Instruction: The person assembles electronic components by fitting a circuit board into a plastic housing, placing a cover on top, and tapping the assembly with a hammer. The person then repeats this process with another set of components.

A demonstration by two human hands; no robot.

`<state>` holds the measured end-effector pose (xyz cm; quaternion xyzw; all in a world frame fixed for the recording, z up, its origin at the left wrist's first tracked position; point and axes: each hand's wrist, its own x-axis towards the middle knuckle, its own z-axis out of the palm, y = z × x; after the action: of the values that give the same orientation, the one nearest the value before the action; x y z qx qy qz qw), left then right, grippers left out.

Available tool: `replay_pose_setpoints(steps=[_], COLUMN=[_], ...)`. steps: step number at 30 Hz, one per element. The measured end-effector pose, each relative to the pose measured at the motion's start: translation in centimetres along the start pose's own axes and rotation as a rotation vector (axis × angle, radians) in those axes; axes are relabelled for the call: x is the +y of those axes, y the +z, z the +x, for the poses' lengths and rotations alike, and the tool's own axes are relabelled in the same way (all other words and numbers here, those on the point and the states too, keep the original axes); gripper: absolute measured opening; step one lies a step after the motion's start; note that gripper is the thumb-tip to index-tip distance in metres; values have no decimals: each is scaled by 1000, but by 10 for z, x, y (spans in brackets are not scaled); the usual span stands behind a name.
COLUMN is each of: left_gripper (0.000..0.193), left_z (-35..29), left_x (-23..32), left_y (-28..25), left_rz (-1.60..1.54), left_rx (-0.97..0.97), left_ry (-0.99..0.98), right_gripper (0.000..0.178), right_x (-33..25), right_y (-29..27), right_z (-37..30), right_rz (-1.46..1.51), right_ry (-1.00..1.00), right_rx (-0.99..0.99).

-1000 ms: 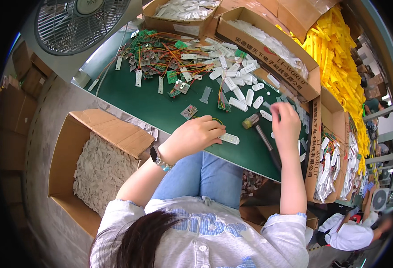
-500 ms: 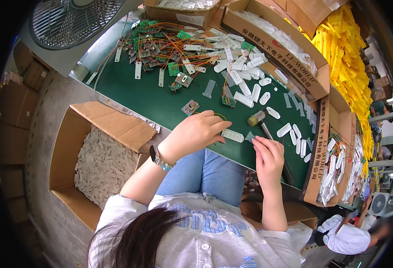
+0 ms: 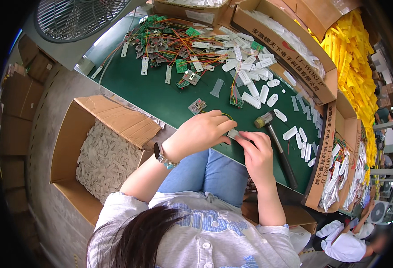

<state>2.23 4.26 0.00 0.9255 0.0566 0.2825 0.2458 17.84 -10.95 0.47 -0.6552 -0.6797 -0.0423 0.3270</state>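
Over the near edge of the green table, my left hand (image 3: 205,130) is closed on a small white LED board (image 3: 233,133), mostly hidden by my fingers. My right hand (image 3: 260,154) meets it from the right, fingertips pinched at the board's end; the translucent plastic piece they hold can hardly be made out. A yellow wire (image 3: 227,116) shows behind my left fingers. Just beyond my left hand lies a small circuit board (image 3: 197,106). A mallet (image 3: 280,154) with a yellowish head and dark handle lies to the right of my right hand.
Wired green circuit boards (image 3: 160,42) are heaped at the back, beside white plastic shells (image 3: 250,71). Cardboard boxes (image 3: 290,49) line the far and right edges. An open carton (image 3: 107,118) of pale pieces stands at left, below a fan (image 3: 78,20). Another person (image 3: 344,241) sits at far right.
My right hand has moved left with the translucent piece, up to the LED board in my left hand. The board is now more covered by fingers. The whole view has shifted slightly.
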Motion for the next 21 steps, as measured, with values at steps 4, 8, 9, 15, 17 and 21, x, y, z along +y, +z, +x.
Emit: replay_pose_setpoints(steps=[4,8,9,15,17,21], left_gripper=[44,42,42,32,27,26], left_z=[0,0,0,2,3,0], left_x=[1,0,1,0,1,-1], left_y=[-2,-1,-1,-1,0,-1], left_rz=[13,17,18,30,53,65], left_rx=[-28,-32,-33,-26,-24,-22], left_ry=[-21,-17,-17,52,66,66], right_gripper=[28,27,25,24,24,32], right_x=[0,0,0,-5,-4,-3], right_y=[0,0,0,-3,-4,-29], right_z=[1,3,3,5,4,-5], right_rz=[20,24,29,-101,-115,-238], right_ry=[4,-16,-19,-55,-59,39], right_rx=[9,-5,-8,-27,-34,-42])
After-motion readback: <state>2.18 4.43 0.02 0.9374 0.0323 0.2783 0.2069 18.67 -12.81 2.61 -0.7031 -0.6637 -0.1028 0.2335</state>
